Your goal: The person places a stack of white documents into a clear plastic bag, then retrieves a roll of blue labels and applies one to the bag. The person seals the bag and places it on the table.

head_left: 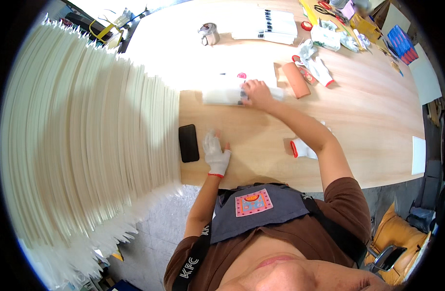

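My bare right hand (257, 94) reaches across the table, its fingers bent over a flat bundle of whitish plastic sleeves (220, 96). A dark printed patch shows beside the fingertips. The finer grip is partly blurred. Nearer to me, my left hand (216, 154) lies on the table in a white work glove with a red cuff and bare fingertips, fingers apart and nothing in them. Just left of it lies a black phone (188, 143). Behind the bundle are white sheets (267, 72) with a red mark.
A tall stack of white sheets (86, 131) borders the left side. On the wooden table (368, 126) are a lidded cup (209, 34), a printed white stack (278, 29), an orange-brown block (295, 80), gloves (321, 72), another glove (305, 149) and scissors (327, 8).
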### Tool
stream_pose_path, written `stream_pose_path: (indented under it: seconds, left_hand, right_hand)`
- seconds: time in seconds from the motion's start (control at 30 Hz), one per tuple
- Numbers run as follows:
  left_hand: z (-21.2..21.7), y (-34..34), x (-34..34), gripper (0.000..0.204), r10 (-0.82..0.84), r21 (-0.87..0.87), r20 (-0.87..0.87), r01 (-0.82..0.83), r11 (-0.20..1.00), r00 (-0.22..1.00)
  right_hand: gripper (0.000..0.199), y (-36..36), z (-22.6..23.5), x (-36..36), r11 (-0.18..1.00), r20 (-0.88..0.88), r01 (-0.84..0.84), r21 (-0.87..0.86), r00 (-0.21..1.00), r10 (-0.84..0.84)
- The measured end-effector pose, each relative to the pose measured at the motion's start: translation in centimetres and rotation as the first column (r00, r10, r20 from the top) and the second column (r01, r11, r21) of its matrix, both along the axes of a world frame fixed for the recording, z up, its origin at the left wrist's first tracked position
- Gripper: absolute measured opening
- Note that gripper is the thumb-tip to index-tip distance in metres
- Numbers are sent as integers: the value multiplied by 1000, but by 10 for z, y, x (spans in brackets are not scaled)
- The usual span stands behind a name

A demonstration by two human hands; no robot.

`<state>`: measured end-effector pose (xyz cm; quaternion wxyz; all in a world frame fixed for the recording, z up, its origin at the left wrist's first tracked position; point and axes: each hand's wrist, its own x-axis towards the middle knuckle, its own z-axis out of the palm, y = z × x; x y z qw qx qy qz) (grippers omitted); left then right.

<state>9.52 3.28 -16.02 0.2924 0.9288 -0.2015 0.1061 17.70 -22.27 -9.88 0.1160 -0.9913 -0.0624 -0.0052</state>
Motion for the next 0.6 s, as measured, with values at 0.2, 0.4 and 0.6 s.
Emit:
stream_pose_path:
  seconds: [0.2,0.4,0.6]
  left_hand:
    - [5,-5,3,52,-81,77,-12,81,994,997]
    - [-9,-23,15,54,-228,-617,-530,-187,764,817]
    - [-4,-94,73,51,-683,-700,-527,-714,12,505]
  right_hand:
    - [44,8,-82,1,882,475,89,-463,865,163]
    - [28,-37,-20,72,979,-97,-139,149,983,155]
    - [30,-52,-44,66,474,-566,383,793,750,342]
